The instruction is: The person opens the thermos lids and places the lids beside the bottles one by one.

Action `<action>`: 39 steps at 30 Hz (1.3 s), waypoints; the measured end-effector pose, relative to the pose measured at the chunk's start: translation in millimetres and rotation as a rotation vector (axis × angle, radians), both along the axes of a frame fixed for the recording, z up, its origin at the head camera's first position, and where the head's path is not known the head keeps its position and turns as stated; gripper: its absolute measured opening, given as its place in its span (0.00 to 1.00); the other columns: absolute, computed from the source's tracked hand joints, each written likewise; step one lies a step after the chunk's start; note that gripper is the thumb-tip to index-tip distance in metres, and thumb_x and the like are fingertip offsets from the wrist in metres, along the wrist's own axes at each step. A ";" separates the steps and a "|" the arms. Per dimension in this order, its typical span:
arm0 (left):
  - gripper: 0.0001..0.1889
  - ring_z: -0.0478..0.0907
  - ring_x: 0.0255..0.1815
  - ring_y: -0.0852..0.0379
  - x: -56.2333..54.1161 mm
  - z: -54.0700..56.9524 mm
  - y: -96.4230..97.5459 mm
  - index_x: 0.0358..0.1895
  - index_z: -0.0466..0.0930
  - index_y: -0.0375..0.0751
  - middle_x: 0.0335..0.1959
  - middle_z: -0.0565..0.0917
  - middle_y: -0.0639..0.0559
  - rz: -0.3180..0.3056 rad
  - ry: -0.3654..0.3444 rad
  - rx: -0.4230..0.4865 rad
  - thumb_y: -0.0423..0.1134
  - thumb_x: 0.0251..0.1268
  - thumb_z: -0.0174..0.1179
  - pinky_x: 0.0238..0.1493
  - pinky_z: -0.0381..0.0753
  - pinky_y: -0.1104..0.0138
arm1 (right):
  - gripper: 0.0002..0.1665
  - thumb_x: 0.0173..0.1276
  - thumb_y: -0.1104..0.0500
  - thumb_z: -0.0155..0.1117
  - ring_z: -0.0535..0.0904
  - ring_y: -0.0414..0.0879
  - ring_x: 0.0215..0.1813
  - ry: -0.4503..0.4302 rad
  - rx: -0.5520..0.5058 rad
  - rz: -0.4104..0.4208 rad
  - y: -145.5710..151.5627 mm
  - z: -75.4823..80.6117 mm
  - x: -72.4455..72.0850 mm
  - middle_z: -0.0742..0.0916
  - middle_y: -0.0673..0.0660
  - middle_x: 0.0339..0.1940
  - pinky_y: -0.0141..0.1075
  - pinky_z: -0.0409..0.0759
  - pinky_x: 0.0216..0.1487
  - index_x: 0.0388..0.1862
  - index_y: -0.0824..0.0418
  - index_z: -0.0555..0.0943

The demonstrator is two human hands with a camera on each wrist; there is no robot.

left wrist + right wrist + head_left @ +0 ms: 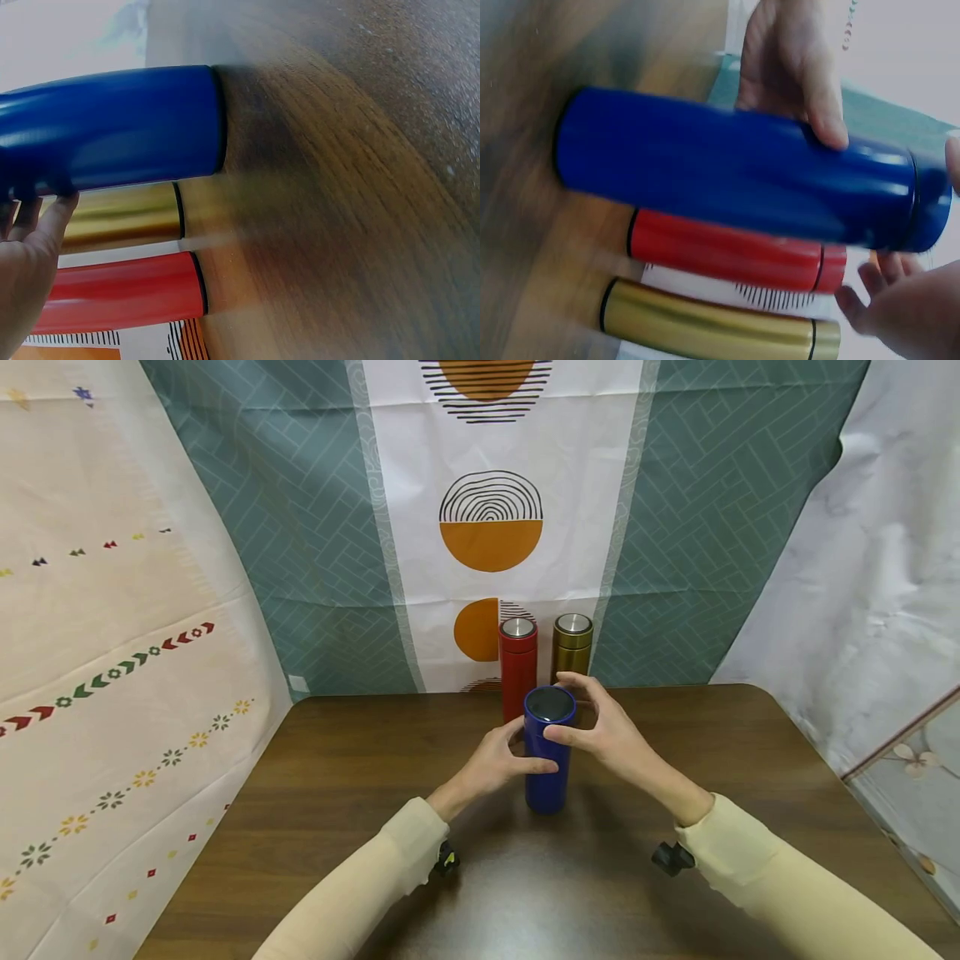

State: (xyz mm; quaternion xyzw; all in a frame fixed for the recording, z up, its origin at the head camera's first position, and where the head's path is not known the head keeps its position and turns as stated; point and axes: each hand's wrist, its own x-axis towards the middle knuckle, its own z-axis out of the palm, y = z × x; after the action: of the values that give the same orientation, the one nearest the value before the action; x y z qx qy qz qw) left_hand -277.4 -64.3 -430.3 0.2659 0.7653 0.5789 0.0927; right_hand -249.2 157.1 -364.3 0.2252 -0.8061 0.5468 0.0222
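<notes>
A blue thermos flask (547, 789) with a dark, shiny top stands upright between the two hands, its base at the wooden table. My left hand (487, 764) holds its body from the left, thumb across the near side. On the other side, my right hand (600, 727) curves round the lid end, with the thumb at the near side of the cap and the fingers behind it. In the right wrist view, the left thumb lies along the blue flask (727, 169) while the right fingers are close by its cap.
Behind the blue flask stand a red thermos flask (517, 664) and a gold one (572, 652), both upright with silver-topped lids. The brown wooden table (360, 777) ends at a patterned cloth (315, 527) hung at the back. Small black devices sit at both wrists.
</notes>
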 end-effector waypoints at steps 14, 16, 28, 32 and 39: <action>0.37 0.77 0.69 0.52 -1.9 0.2 -0.7 0.76 0.70 0.52 0.70 0.79 0.56 -0.011 0.012 -0.009 0.45 0.65 0.74 0.70 0.74 0.49 | 0.42 0.61 0.52 0.82 0.80 0.56 0.60 0.050 0.040 -0.113 -9.1 -1.5 0.4 0.85 0.60 0.61 0.55 0.79 0.60 0.73 0.56 0.74; 0.37 0.76 0.70 0.51 -2.1 0.3 -1.1 0.76 0.70 0.53 0.71 0.78 0.57 -0.010 0.006 -0.017 0.45 0.65 0.74 0.71 0.74 0.48 | 0.43 0.60 0.51 0.83 0.80 0.56 0.61 0.040 0.053 -0.099 -6.6 -0.2 -2.6 0.86 0.59 0.61 0.57 0.78 0.63 0.72 0.56 0.75; 0.38 0.74 0.72 0.51 -1.7 -0.1 -2.5 0.77 0.68 0.55 0.71 0.78 0.57 -0.026 -0.036 -0.025 0.46 0.65 0.74 0.72 0.72 0.47 | 0.39 0.63 0.56 0.80 0.76 0.58 0.68 -0.087 0.015 0.176 13.8 7.6 -25.6 0.84 0.62 0.65 0.57 0.76 0.67 0.73 0.55 0.76; 0.38 0.74 0.72 0.52 -0.5 1.5 -1.9 0.77 0.69 0.54 0.70 0.78 0.58 -0.020 -0.034 -0.024 0.46 0.65 0.75 0.73 0.71 0.48 | 0.39 0.63 0.58 0.78 0.76 0.60 0.69 -0.111 0.008 0.274 18.9 9.8 -33.6 0.82 0.64 0.67 0.55 0.76 0.66 0.73 0.54 0.76; 0.39 0.74 0.72 0.52 0.7 3.5 -1.0 0.77 0.69 0.52 0.70 0.78 0.57 -0.005 -0.039 -0.025 0.45 0.64 0.75 0.73 0.71 0.49 | 0.43 0.67 0.54 0.75 0.65 0.64 0.78 -0.115 -0.007 0.290 19.7 6.6 -28.1 0.74 0.63 0.77 0.64 0.69 0.72 0.79 0.53 0.69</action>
State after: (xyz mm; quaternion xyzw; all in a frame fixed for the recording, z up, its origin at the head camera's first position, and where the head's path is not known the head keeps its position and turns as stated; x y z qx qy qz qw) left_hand -276.7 -65.3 -426.8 0.2554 0.7699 0.5739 0.1126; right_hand -277.2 176.8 -357.7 0.3077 -0.7631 0.5590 -0.1024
